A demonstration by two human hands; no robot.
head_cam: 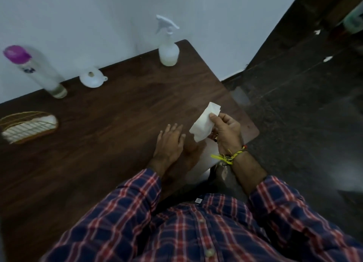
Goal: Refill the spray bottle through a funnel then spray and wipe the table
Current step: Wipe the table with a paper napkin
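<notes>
A white spray bottle with a trigger head stands upright at the far edge of the dark wooden table, near the wall. A white funnel lies on the table to its left. Further left stands a tall clear bottle with a purple cap. My right hand holds a crumpled white tissue above the table's right part. My left hand rests flat on the table, fingers apart, just left of the tissue.
A wicker basket holding white tissues sits at the table's left edge. A pale wall runs behind the table. Dark floor lies to the right, with small white scraps on it. The table's right corner is close to my right hand.
</notes>
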